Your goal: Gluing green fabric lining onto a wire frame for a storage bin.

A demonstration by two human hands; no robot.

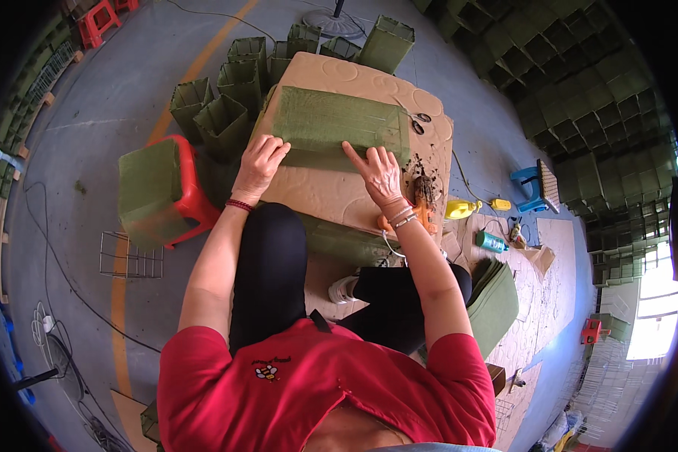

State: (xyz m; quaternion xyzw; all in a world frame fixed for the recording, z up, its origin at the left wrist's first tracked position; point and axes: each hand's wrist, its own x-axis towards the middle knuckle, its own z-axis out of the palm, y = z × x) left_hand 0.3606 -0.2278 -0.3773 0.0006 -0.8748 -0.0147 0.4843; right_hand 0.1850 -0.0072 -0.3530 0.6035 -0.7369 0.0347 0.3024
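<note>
A flat-sided piece of green fabric, with thin frame lines showing through it, lies on the cardboard-topped work surface. At its near left corner, my left hand is closed, thumb and fingers pinching the fabric edge. My right hand rests on the near edge farther right, index finger stretched along the fabric and the other fingers bent over; its thumb is hidden. Black-handled scissors lie beside the fabric's right end. An orange tool with a dark, crusted tip sits near my right wrist, partly covered by my forearm.
Several open green fabric boxes stand on the floor beyond the work surface. At left a red stool carries a green piece, near a wire frame. Yellow bottle, blue stool and stacked green panels are at right.
</note>
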